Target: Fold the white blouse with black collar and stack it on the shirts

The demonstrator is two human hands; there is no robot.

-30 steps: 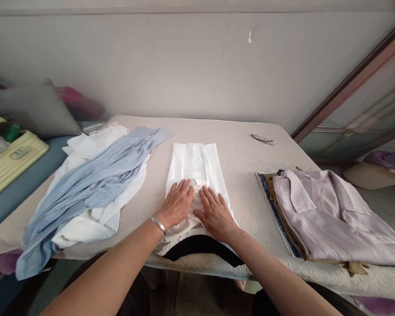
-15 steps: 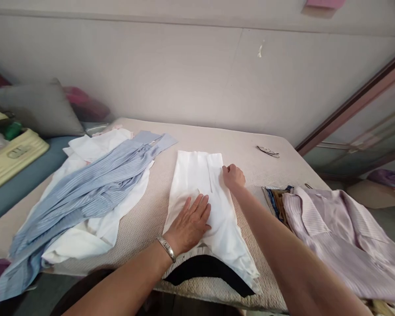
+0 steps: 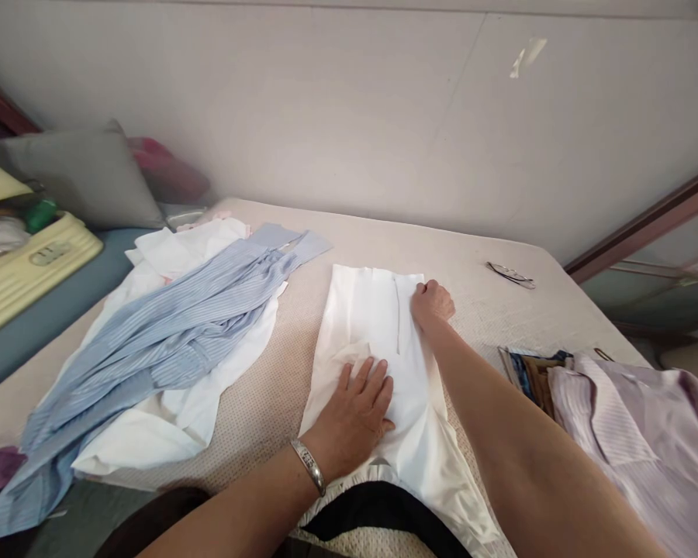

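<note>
A white garment (image 3: 378, 325) lies flat and folded in front of me, its far edge straight and a line like a pleat running down its right half. At its near end is a curved black band (image 3: 384, 508), partly out of view. My left hand (image 3: 354, 415), with a silver bracelet at the wrist, rests flat on the middle of the cloth, fingers stretched out. Closed at the far right corner of the garment, my right hand (image 3: 433, 302) grips its edge between curled fingers. The cloth is slightly wrinkled beside the left fingertips.
Left of the garment, a blue striped shirt (image 3: 209, 310) is heaped over white clothes (image 3: 145, 434) on the bed (image 3: 267, 387). At right are eyeglasses (image 3: 510, 274) and a lilac striped shirt (image 3: 634, 434). Far left, a pale yellow case (image 3: 40, 256) stands near a grey pillow (image 3: 87, 174).
The view has shifted, so everything sits differently in frame. My right hand has slid up closer to the garment's far right corner. The left hand still lies flat on the cloth.
</note>
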